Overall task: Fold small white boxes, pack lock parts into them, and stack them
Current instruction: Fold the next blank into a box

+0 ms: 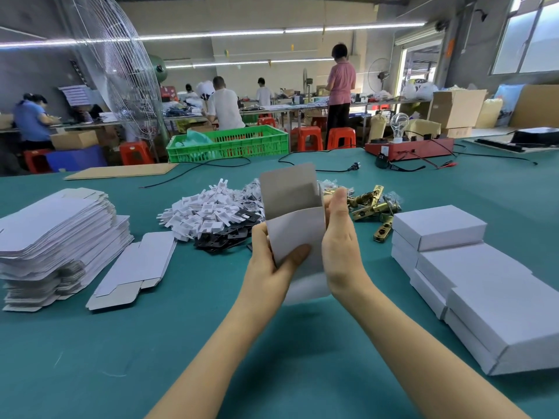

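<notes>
A teal felt-topped worktable holds a tall stack of flat white cardboard blanks at left and finished white boxes stacked at right. Above its centre, the left hand and right hand grip a half-folded white cardboard box, fingers curled around its sides; brass lock latches lie just beyond.

Bright, even light from ceiling tube lights; far-right windows blown out; wide-angle bending at edges; box bottom motion-blurred.
</notes>
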A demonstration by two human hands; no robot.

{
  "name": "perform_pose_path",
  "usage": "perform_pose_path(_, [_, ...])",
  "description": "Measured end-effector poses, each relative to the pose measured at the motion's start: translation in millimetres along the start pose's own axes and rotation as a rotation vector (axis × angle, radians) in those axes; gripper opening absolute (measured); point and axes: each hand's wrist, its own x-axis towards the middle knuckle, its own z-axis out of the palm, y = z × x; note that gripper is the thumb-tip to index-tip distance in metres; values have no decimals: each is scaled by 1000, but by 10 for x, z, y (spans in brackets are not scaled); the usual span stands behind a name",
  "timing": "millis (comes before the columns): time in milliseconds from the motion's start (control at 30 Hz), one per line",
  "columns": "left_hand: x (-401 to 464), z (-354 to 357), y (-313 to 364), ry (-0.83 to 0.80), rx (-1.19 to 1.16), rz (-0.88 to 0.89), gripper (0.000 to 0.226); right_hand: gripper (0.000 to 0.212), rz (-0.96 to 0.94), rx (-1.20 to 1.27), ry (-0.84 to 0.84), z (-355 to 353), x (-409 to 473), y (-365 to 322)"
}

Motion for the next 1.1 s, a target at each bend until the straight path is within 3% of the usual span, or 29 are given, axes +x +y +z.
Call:
perform_pose_path(167, [9,16,23,32,-64,-19,53,38,-20,-147,-77,73,-55,-31])
perform_pose_path(367, [20,68,108,45,-208,-90,27,24,43,-124,-67,50,-73,-3])
perform_pose_path(433, [25,70,156,62,-322,-168,38,24,55,-147,-84,43,-62,-20])
perform_pose_path(533, [35,-28,281,14,-512,-226,61,35,96,-183,-139,27,-94,-71])
perform_pose_path(633, [187,68,255,-4,-462,-299,68,84,155,-164,-274,17,-162,-187])
perform_pose_path(733, [53,-3,137,-157,-425,-131,60,55,252,-20,-352,158,-282,-458])
perform_pose_path(800, [191,-40,236,-77,-468,-292,55,66,269,-9,-313,212,-207,-301])
perform_pose_path(833, [246,-59,286,-24,-549,-356,55,60,260,-8,-281,205,-177,-259])
perform_pose_path(933, [198,-224,354,-2,-712,-334,63,71,283,-43,-241,134,-100,-105])
perform_pose_path(1100, [188,-115,376,-32,-636,-396,50,79,319,-20,-134,132,-89,-124])
